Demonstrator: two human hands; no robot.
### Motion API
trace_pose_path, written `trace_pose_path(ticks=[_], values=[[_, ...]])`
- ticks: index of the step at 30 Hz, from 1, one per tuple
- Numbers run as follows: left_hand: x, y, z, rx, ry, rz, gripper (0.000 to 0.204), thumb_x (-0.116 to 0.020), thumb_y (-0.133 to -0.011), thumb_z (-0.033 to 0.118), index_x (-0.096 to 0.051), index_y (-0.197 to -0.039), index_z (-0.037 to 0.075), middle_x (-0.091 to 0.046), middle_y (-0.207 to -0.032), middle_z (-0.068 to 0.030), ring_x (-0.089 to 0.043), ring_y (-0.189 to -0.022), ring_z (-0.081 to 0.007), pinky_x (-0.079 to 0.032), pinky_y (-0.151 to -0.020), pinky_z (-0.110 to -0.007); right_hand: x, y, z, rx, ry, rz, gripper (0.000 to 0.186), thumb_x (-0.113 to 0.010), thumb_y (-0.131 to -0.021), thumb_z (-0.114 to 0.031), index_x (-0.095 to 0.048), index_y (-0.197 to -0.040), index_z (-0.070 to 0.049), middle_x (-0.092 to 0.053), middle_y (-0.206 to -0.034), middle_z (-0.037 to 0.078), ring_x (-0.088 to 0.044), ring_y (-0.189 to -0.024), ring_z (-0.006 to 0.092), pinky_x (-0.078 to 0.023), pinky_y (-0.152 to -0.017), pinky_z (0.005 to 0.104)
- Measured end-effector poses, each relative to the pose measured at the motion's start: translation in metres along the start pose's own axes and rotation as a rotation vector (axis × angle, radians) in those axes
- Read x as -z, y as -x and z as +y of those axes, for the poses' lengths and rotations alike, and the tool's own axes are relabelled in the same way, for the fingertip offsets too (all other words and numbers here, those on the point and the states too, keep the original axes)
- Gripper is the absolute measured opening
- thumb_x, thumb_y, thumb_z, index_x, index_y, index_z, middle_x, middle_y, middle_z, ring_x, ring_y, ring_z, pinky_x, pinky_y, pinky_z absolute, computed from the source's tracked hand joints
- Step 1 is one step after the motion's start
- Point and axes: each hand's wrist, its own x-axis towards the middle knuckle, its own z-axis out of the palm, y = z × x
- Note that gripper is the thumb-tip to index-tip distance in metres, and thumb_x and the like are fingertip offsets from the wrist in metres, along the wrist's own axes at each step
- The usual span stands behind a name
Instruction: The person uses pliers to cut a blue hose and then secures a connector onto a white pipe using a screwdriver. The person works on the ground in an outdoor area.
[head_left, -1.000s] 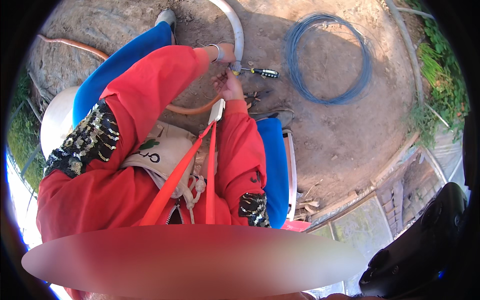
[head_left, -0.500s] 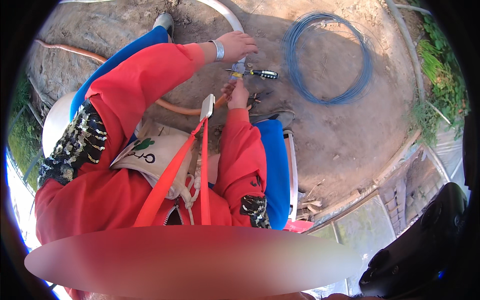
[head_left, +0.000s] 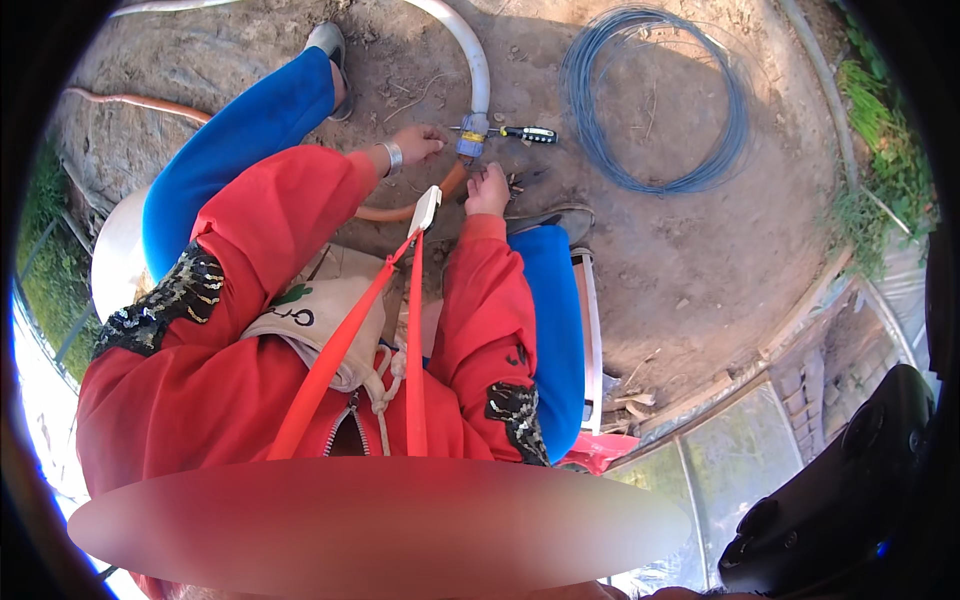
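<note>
1. Coupling (head_left: 470, 135) is what both my hands are working around: a small grey fitting sitting on the bare dirt between my feet, joining the white pipe (head_left: 478, 70) to the orange hose (head_left: 400, 212).
2. Nearest me, a red lanyard (head_left: 412, 330) is hanging from my chest, its white tag (head_left: 426, 208) dangling just short of my hands.
3. My right hand (head_left: 488, 188) is resting just below the coupling, fingers curled together; I cannot tell whether they are pinching anything.
4. My left hand (head_left: 418, 143) is reaching in from the other side, fingertips bunched and touching the coupling.
5. Just beyond the coupling, a screwdriver (head_left: 522, 133) with a black handle is lying on the ground.
6. Farther out, a coil of blue wire (head_left: 655, 100) is lying flat on the dirt, well apart from my hands.
</note>
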Motion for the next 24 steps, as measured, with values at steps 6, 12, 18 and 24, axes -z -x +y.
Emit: trace_pose_path(ticks=[6, 12, 18, 24], values=[[0.004, 0.022, 0.068, -0.487, -0.66, 0.258, 0.027, -0.057, -0.088, 0.012, -0.061, -0.115, 0.01, -0.063, -0.112, -0.0035, -0.063, -0.094, -0.0181, -0.052, -0.083, -0.035, -0.035, 0.014, -0.027, 0.67, 0.606, -0.32, 0.024, -0.052, -0.086, -0.005, -0.072, -0.1, -0.005, -0.071, -0.098, 0.011, -0.066, -0.09, 0.0213, -0.05, -0.082, 0.0338], [0.004, 0.029, 0.134, -1.535, -1.411, 0.324, 0.03, -0.063, -0.077, 0.017, -0.064, -0.107, 0.017, -0.06, -0.11, 0.0012, -0.056, -0.109, -0.0205, -0.036, -0.105, -0.04, -0.063, 0.018, -0.065, 0.765, 1.148, -0.356, 0.015, -0.057, -0.083, -0.009, -0.071, -0.087, -0.005, -0.071, -0.086, 0.013, -0.068, -0.079, 0.027, -0.052, -0.073, 0.0374], [0.02, 0.001, 0.135, -1.187, -1.773, -0.045, 0.009, -0.061, -0.076, 0.02, -0.067, -0.082, 0.017, -0.063, -0.09, 0.0024, -0.057, -0.096, -0.0176, -0.036, -0.103, -0.036, -0.069, -0.001, -0.051, 0.505, 0.793, -0.421, 0.009, -0.061, -0.08, -0.004, -0.067, -0.087, -0.002, -0.068, -0.076, 0.013, -0.066, -0.073, 0.0293, -0.052, -0.071, 0.0386], [0.031, -0.013, 0.116, -1.224, -1.656, -0.086, 0.007, -0.063, -0.075, 0.023, -0.064, -0.078, 0.017, -0.063, -0.081, 0.0024, -0.058, -0.089, -0.0188, -0.042, -0.09, -0.034, -0.044, 0.001, -0.047, 0.859, 1.019, -0.246, 0.015, -0.06, -0.083, -0.013, -0.064, -0.088, 0.0, -0.066, -0.071, 0.014, -0.066, -0.07, 0.0238, -0.051, -0.067, 0.0376]])
